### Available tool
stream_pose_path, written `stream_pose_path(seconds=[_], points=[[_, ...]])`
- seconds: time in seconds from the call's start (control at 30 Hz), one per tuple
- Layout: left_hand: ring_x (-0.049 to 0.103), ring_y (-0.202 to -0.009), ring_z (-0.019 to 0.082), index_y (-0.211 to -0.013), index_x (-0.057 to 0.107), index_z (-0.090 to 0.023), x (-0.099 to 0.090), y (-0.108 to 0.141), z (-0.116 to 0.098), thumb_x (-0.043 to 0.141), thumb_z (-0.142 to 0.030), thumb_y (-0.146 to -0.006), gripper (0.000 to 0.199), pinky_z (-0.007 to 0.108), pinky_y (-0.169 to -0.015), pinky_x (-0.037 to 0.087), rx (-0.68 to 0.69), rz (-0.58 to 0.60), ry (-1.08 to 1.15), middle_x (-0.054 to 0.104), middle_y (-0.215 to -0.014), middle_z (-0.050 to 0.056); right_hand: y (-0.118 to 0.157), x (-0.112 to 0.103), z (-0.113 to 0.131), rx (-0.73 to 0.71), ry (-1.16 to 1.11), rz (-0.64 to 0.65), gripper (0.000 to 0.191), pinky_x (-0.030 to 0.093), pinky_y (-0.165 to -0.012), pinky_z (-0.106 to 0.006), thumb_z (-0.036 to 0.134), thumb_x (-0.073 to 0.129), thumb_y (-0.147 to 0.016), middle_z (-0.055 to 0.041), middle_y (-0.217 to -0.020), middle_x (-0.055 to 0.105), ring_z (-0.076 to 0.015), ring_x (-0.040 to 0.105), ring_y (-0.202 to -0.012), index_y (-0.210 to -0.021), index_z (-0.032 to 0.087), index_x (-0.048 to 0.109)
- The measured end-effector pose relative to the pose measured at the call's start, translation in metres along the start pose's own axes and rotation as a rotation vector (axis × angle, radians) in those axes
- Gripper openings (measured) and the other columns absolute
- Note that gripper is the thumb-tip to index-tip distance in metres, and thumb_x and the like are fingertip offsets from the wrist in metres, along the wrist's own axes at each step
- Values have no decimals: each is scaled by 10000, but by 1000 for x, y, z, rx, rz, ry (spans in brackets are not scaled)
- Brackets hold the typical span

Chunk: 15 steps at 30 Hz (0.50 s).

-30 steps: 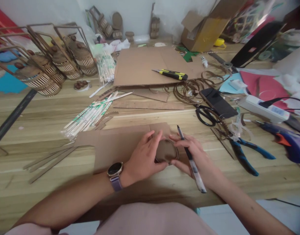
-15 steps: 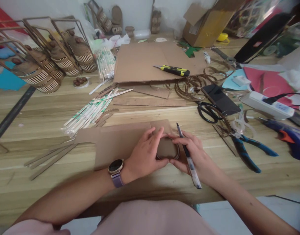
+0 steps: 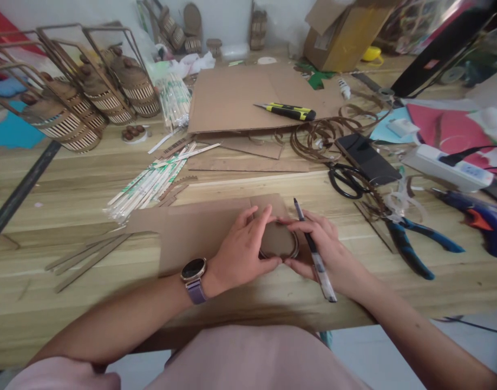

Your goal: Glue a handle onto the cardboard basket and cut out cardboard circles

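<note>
A thin round ring (image 3: 296,250) lies on a brown cardboard sheet (image 3: 191,230), with bare cardboard showing through its middle. My left hand (image 3: 243,250), wearing a watch on the wrist, curves its fingers and thumb round the ring's left side. My right hand (image 3: 327,249) grips the ring's right edge with fingertips and thumb. A pen (image 3: 319,264) with a dark front and clear barrel rests between the right hand's fingers, its tip pointing up and away from me. The fingertips of both hands nearly meet at the ring's near and far sides.
Scissors (image 3: 346,181), a phone (image 3: 368,160), pliers (image 3: 411,246) and a glue gun (image 3: 471,216) lie to the right. Beyond the hands, a utility knife (image 3: 287,111) rests on more cardboard (image 3: 228,103). Wooden sticks (image 3: 149,184) and several handled slatted lanterns (image 3: 138,89) occupy the left.
The view has shifted slightly. Both hands stay round the ring in nearly the same pose, and the pen remains in the right hand.
</note>
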<state>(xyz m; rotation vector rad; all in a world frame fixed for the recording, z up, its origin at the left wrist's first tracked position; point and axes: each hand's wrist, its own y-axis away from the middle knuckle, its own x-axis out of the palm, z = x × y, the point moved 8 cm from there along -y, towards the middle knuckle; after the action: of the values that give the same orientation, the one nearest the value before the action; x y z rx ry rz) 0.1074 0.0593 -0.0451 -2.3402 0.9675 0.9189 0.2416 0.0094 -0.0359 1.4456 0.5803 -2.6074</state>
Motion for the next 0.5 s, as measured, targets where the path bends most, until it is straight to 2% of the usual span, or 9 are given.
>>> stream_pose_path(seconds=[0.37, 0.5], points=[[307, -1422, 365, -1529, 199, -96, -1, 0, -3, 725, -288, -807, 914, 535, -1166, 346, 13, -15, -14, 572, -1426, 145, 1, 3, 0, -12, 41, -29, 500, 411, -971, -652, 316, 751, -805, -128, -1270, 681, -428, 484, -1266, -1211, 264, 464], [299, -1429, 363, -1533, 191, -96, 0, 0, -1, 736, -285, -788, 942, 533, -1171, 338, -3, -4, -16, 569, -1435, 138, 0, -2, -3, 35, -60, -29, 401, 414, -1010, -639, 322, 689, -864, -111, -1300, 678, -398, 471, -1324, -1217, 275, 505]])
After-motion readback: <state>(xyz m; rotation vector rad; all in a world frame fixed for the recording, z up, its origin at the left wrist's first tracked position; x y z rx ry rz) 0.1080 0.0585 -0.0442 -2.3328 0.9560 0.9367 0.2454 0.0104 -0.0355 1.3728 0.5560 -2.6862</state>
